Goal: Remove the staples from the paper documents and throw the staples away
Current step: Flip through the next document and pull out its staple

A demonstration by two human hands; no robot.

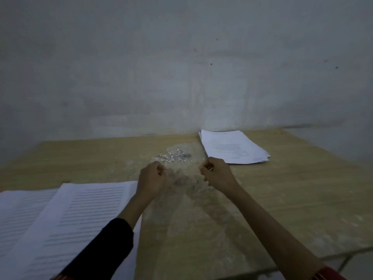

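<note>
Both hands are held out over the middle of the wooden worktop, well apart from each other. The left hand has its fingers curled tight toward the palm, and the right hand is curled the same way. Each pinches one side of a clear plastic bag, which lies crinkled and glossy between them. The picture is dim and soft, so the exact hold is hard to make out. A small heap of pulled staples mixed with pale paper scraps sits at the far end of the plastic, just beyond the hands; I cannot tell whether it lies inside the bag or on it. Printed paper documents are spread at the near left, partly under the left forearm with its dark sleeve. A second stack of papers lies at the far right, close to the grey wall.
</note>
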